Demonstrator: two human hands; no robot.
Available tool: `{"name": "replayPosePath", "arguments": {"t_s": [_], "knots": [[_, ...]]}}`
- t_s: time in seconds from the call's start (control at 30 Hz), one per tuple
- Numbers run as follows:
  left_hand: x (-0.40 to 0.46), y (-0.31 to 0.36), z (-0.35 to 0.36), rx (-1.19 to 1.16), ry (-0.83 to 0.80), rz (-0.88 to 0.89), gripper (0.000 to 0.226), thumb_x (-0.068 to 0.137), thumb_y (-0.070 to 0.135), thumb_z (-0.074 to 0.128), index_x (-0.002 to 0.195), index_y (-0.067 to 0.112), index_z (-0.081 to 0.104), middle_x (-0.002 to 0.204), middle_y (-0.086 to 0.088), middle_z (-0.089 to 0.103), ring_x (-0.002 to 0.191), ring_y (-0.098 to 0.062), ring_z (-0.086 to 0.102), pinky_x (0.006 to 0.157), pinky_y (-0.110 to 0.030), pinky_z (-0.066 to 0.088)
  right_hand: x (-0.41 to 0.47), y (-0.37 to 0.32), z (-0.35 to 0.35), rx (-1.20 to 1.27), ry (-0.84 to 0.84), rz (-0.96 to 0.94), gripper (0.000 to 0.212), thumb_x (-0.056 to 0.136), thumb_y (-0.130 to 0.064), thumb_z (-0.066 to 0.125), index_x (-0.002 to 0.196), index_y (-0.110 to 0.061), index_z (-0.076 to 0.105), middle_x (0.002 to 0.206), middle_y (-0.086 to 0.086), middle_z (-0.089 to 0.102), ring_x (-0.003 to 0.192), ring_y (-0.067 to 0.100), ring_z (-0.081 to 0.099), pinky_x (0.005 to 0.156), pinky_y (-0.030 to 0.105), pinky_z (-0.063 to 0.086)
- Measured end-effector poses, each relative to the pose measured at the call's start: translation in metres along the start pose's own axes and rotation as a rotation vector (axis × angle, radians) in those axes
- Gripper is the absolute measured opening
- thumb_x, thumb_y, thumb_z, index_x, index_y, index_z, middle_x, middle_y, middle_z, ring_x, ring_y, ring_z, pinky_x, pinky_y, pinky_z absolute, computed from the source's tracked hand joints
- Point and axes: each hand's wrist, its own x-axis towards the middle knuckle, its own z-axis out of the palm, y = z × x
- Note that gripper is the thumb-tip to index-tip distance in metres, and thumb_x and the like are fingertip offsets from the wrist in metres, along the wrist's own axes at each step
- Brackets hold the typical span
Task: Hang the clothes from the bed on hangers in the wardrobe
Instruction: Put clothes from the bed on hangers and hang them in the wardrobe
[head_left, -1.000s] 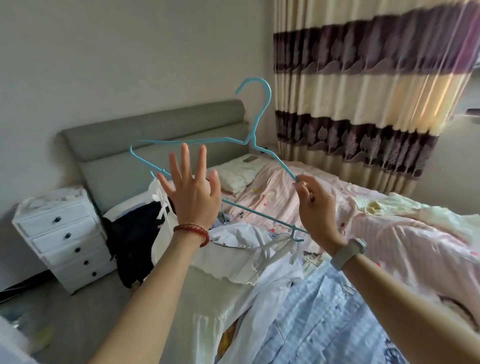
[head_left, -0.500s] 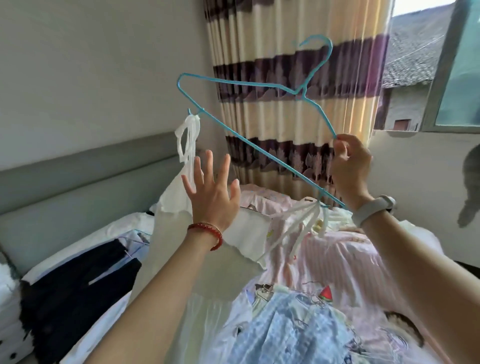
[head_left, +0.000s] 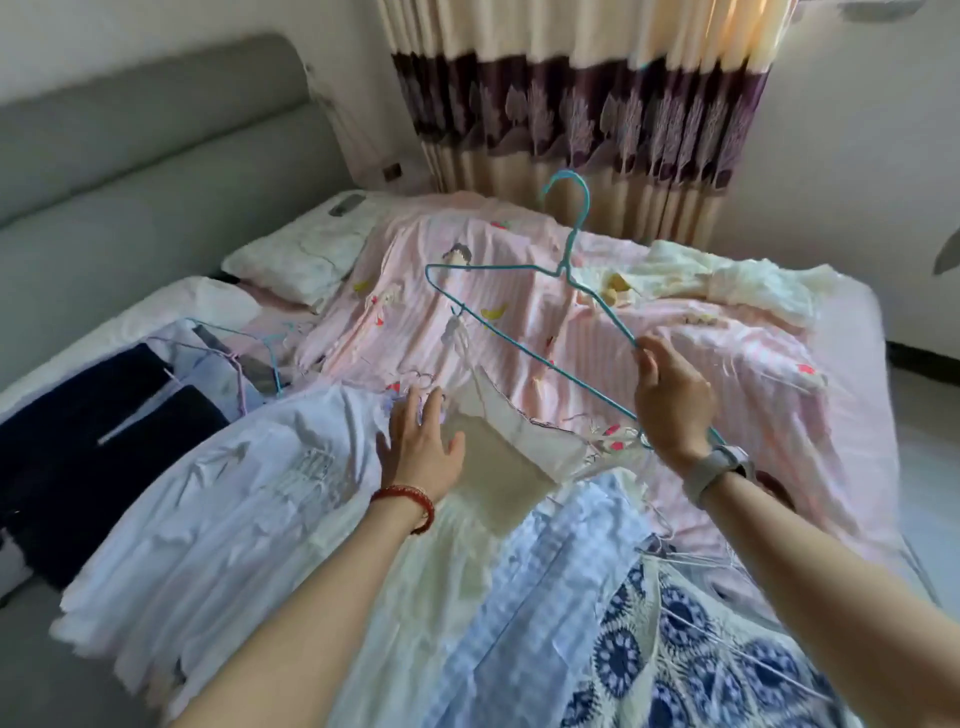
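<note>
A blue wire hanger (head_left: 519, 332) is pinched at its sloping arm by the right hand (head_left: 670, 402) and held above the bed (head_left: 831, 364), a cream strappy garment (head_left: 498, 457) looped on it, probably for carrying. The left hand (head_left: 421, 447), fingers spread and holding nothing, is lowered toward a white garment (head_left: 234, 499). No container is seen.

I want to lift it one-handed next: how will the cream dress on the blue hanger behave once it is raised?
The cream dress looks thin and creased, so it will probably hang limp. Its strap sits loosely on the blue hanger, so it may slide along the sloping wire. The right hand grips only one end, so the hanger will likely tilt.
</note>
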Motion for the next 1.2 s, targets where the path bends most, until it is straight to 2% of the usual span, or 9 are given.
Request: {"name": "replayPosePath", "arguments": {"t_s": [0.2, 0.33, 0.43, 0.53, 0.73, 0.87, 0.93, 1.07, 1.2], "knots": [[-0.052, -0.103, 0.105, 0.119, -0.362, -0.349, 0.086, 0.083, 0.063, 0.046, 0.146, 0.033, -0.004, 0.155, -0.001, -0.013, 0.142, -0.024, -0.009, 0.112, -0.053, 0.005, -0.062, 0.063, 0.065, 0.007, -0.13, 0.069, 0.027, 0.093, -0.02, 0.044, 0.107, -0.008, 0.063, 0.099, 0.017, 0.068, 0.085, 0.037, 0.063, 0.063, 0.031, 0.035], [-0.081, -0.142, 0.151, 0.24, -0.407, -0.316, 0.097, 0.07, 0.073, 0.053, 0.142, 0.046, -0.005, 0.153, -0.001, -0.019, 0.139, -0.028, -0.018, 0.11, -0.055, 0.003, -0.093, 0.09, 0.104, 0.036, -0.19, 0.142, 0.024, 0.09, -0.019, 0.049, 0.104, -0.005, 0.064, 0.09, 0.021, 0.068, 0.082, 0.039, 0.061, 0.067, 0.038, 0.041], [-0.084, -0.157, 0.175, 0.201, -0.303, -0.168, 0.064, 0.078, 0.051, 0.063, 0.135, 0.031, 0.043, 0.151, -0.013, 0.02, 0.137, -0.031, 0.012, 0.108, -0.057, 0.02, -0.105, 0.1, 0.118, 0.064, -0.208, 0.195, 0.018, 0.09, -0.01, 0.053, 0.102, -0.001, 0.064, 0.089, 0.023, 0.065, 0.082, 0.036, 0.058, 0.068, 0.033, 0.032], [-0.086, -0.165, 0.183, 0.121, -0.121, -0.089, 0.031, 0.087, 0.031, 0.05, 0.084, 0.004, 0.064, 0.096, -0.022, 0.064, 0.09, -0.039, 0.059, 0.07, -0.046, 0.053, -0.11, 0.108, 0.122, 0.071, -0.2, 0.232, 0.018, 0.091, -0.008, 0.052, 0.104, -0.001, 0.062, 0.093, 0.021, 0.063, 0.082, 0.034, 0.058, 0.067, 0.032, 0.032], [-0.097, -0.124, 0.146, -0.26, -0.074, -0.217, 0.068, 0.08, 0.054, 0.021, 0.103, -0.001, 0.054, 0.087, -0.028, 0.065, 0.08, -0.044, 0.06, 0.063, -0.043, 0.042, -0.106, 0.118, 0.117, 0.071, -0.176, 0.34, 0.021, 0.093, -0.012, 0.05, 0.109, -0.004, 0.061, 0.095, 0.022, 0.065, 0.086, 0.036, 0.059, 0.069, 0.037, 0.038], [-0.105, -0.072, 0.124, -0.431, -0.146, 0.02, 0.039, 0.091, 0.032, 0.043, 0.104, -0.002, 0.057, 0.067, -0.019, 0.063, 0.062, -0.02, 0.058, 0.051, -0.019, 0.038, -0.085, 0.118, 0.101, 0.103, -0.117, 0.377, 0.021, 0.093, -0.013, 0.048, 0.109, -0.004, 0.06, 0.082, 0.021, 0.061, 0.076, 0.032, 0.054, 0.066, 0.035, 0.035], [-0.101, -0.044, 0.113, -0.508, -0.146, 0.117, 0.03, 0.092, 0.024, 0.05, 0.1, -0.004, 0.058, 0.051, 0.004, 0.053, 0.05, -0.005, 0.052, 0.043, -0.006, 0.03, -0.072, 0.12, 0.091, 0.129, -0.069, 0.361, 0.021, 0.093, -0.012, 0.049, 0.108, -0.004, 0.06, 0.079, 0.014, 0.057, 0.071, 0.022, 0.048, 0.064, 0.031, 0.032], [-0.094, 0.014, 0.089, -0.74, -0.236, 0.258, 0.032, 0.091, 0.039, 0.045, 0.096, 0.01, 0.058, 0.063, -0.001, 0.062, 0.036, 0.001, 0.04, 0.037, -0.007, 0.025, -0.045, 0.127, 0.072, 0.178, 0.027, 0.332, 0.023, 0.091, -0.016, 0.05, 0.105, -0.004, 0.062, 0.083, 0.002, 0.056, 0.065, 0.009, 0.047, 0.062, 0.025, 0.032], [-0.085, 0.035, 0.097, -0.879, -0.262, 0.149, 0.018, 0.09, 0.039, 0.047, 0.091, 0.023, 0.057, 0.066, 0.017, 0.062, 0.04, -0.009, 0.044, 0.04, -0.014, 0.033, -0.033, 0.139, 0.063, 0.175, -0.04, 0.319, 0.023, 0.09, -0.015, 0.049, 0.103, -0.003, 0.064, 0.082, 0.002, 0.056, 0.055, -0.008, 0.045, 0.056, 0.014, 0.03]]}}
